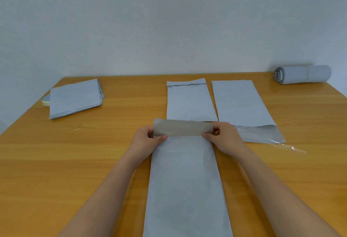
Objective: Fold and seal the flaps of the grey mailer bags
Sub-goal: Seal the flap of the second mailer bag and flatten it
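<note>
A long grey mailer bag (185,184) lies flat in front of me on the wooden table (75,161). Its darker flap (182,127) is lifted and bent back toward me at the bag's far end. My left hand (148,141) pinches the flap's left end and my right hand (223,139) pinches its right end. Beyond it lie two more grey mailers: one (189,101) with its flap folded down at the far end, and one (242,103) to the right whose open flap (262,135) points toward me.
A stack of grey mailers (75,97) sits at the far left of the table. A rolled bundle of grey bags (302,74) lies at the far right corner. A clear peeled strip (293,147) lies on the table by the right mailer's flap. A pale wall stands behind.
</note>
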A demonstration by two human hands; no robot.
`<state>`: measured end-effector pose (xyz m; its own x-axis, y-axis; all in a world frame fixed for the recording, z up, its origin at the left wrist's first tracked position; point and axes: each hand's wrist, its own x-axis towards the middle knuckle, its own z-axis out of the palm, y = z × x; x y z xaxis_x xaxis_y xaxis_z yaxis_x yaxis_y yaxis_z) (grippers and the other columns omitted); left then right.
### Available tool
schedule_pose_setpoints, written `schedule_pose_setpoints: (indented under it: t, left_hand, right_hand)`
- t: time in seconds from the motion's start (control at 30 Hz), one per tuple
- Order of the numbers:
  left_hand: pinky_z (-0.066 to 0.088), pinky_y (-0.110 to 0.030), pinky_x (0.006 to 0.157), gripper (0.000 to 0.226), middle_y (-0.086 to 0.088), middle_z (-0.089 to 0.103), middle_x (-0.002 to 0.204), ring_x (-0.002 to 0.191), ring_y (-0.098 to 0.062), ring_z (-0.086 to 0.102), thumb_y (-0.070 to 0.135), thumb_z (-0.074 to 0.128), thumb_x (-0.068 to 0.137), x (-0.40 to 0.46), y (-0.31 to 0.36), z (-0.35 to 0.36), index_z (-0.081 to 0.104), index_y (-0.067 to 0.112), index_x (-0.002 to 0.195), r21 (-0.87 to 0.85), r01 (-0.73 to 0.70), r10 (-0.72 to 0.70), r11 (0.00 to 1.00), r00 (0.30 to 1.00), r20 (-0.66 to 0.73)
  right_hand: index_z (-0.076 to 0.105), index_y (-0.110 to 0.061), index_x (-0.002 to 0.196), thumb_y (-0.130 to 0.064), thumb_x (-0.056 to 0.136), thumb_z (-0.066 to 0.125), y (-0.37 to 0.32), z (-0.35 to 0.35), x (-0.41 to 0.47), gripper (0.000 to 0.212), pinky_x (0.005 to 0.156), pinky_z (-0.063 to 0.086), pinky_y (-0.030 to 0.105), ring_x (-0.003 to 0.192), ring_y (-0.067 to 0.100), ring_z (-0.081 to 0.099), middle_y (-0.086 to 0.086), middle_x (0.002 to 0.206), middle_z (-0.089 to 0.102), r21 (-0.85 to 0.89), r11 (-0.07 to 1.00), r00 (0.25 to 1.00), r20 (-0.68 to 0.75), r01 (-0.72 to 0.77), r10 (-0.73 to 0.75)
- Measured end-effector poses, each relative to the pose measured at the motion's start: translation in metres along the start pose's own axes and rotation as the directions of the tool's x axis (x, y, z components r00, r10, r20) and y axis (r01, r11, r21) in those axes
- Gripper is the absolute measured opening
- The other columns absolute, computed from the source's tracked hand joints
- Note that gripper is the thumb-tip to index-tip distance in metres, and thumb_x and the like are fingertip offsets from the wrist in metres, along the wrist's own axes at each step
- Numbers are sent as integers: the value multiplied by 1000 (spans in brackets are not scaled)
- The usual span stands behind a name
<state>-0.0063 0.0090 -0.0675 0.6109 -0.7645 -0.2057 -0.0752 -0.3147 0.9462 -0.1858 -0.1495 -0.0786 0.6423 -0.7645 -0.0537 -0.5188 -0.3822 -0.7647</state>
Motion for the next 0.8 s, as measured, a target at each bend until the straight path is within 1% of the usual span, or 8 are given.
schedule_pose_setpoints:
  t: [0.1,0.2,0.27,0.4,0.53,0.6,0.73,0.8]
  left_hand:
    - [48,-14,55,7,8,69,75,65,-2,65,13,71,84,0,-2,-3,71,17,89,124,-33,32,992,999,7]
    - [41,-19,56,4,2,61,71,59,-10,53,17,71,83,2,-5,-5,71,15,86,292,-79,74,953,997,26]
    - [38,-15,52,3,3,58,68,56,-9,47,14,70,83,3,-6,-6,69,17,82,366,-120,121,923,992,20]
    - [34,-17,54,11,9,56,68,61,-5,47,10,69,82,4,-6,-7,66,20,81,455,-179,193,873,981,16]
    - [31,-19,54,19,9,52,72,64,-7,45,15,70,83,10,-12,-11,57,24,73,519,-156,196,840,980,-23]
    - [32,-20,57,11,4,55,78,67,-10,46,18,71,83,13,-16,-14,62,19,76,532,-162,204,831,979,-22]
    - [38,-21,59,8,-1,60,85,68,-11,48,18,69,85,16,-19,-17,69,11,81,578,-202,242,791,970,7]
    - [42,-23,63,8,-1,61,87,71,-14,52,17,68,85,15,-19,-18,72,11,81,587,-231,266,776,964,27]
  right_hand:
    - [58,-24,73,-23,88,65,-1,-2,-6,18,58,34,14,71,5,53,-9,74,59,-75,996,999,19,48,-47]
    - [54,-28,69,-22,89,64,0,-4,-11,24,55,31,13,67,3,51,-11,70,57,-106,991,997,22,77,-75]
    - [51,-28,65,-20,89,64,1,-3,-12,28,55,30,15,65,4,48,-12,66,53,-116,989,996,5,88,-88]
    - [50,-22,64,-19,88,64,3,1,-15,28,56,31,17,63,8,45,-8,64,50,-114,986,992,-28,122,-126]
    - [49,-27,63,-20,87,65,12,4,-18,30,57,30,18,62,7,45,-9,64,49,-77,986,984,-82,151,-157]
    - [54,-22,65,-21,86,67,18,5,-17,24,58,33,20,62,9,47,-4,65,52,-71,984,979,-111,161,-169]
    - [48,-26,60,-17,85,68,22,5,-17,34,56,32,17,61,7,45,-6,63,49,-102,975,971,-122,196,-208]
    - [57,-21,65,-14,86,67,23,5,-17,24,58,39,20,65,8,49,-3,69,55,-111,969,965,-119,221,-233]
